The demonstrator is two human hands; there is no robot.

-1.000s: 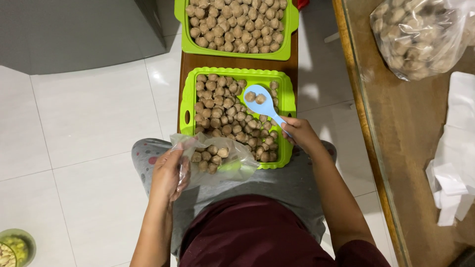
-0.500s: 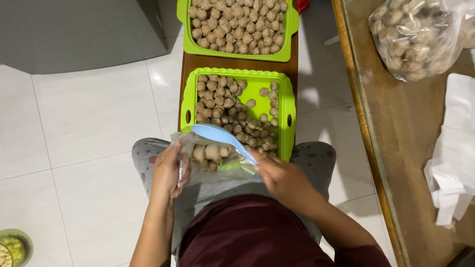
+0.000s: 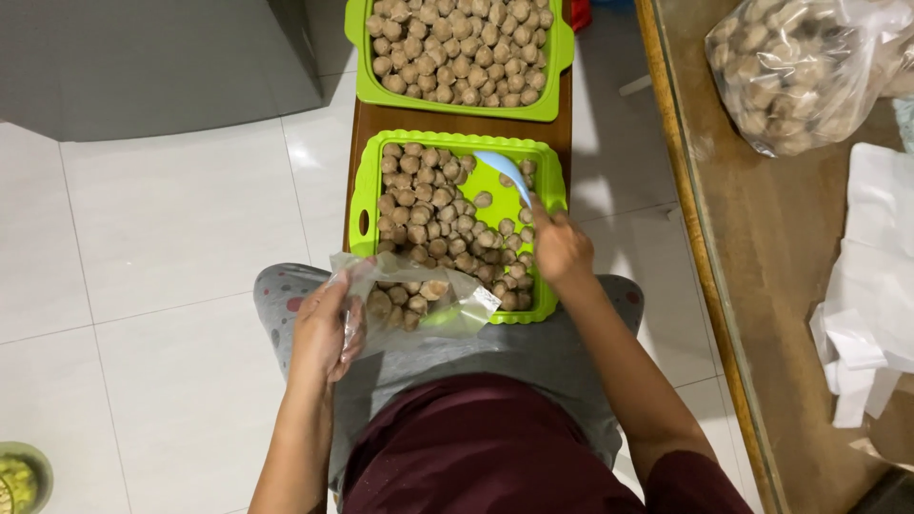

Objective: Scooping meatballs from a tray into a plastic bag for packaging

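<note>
Left hand: my left hand (image 3: 324, 328) is closed on the edge of a clear plastic bag (image 3: 419, 300), pinching its mouth open over my lap.
Bag: it holds a small heap of brown meatballs and lies against the near rim of the near tray, at about 6 o'clock from the tray's middle.
Right hand: my right hand (image 3: 560, 246) is gripped around the handle of a light blue spoon (image 3: 505, 171) — the bowl points to 11 o'clock from my knuckles and sits in the bare patch of the tray.
Spoon: whether its bowl carries anything, I cannot tell.
Near tray: a lime green tray (image 3: 365, 190) on a narrow brown surface (image 3: 367, 119), packed with meatballs (image 3: 419, 205) on its left half, thinner toward 3 o'clock where green shows through.
Far tray: a second green tray (image 3: 557, 52) at 12 o'clock, full to its walls — well apart from both hands.
Right side: a wooden table (image 3: 781, 286) at 3 o'clock bears a large clear bag of meatballs (image 3: 800, 71) and crumpled white plastic bags (image 3: 871, 295).
Floor: white tiles (image 3: 171, 238); a small green bowl (image 3: 19, 476) at 8 o'clock.
</note>
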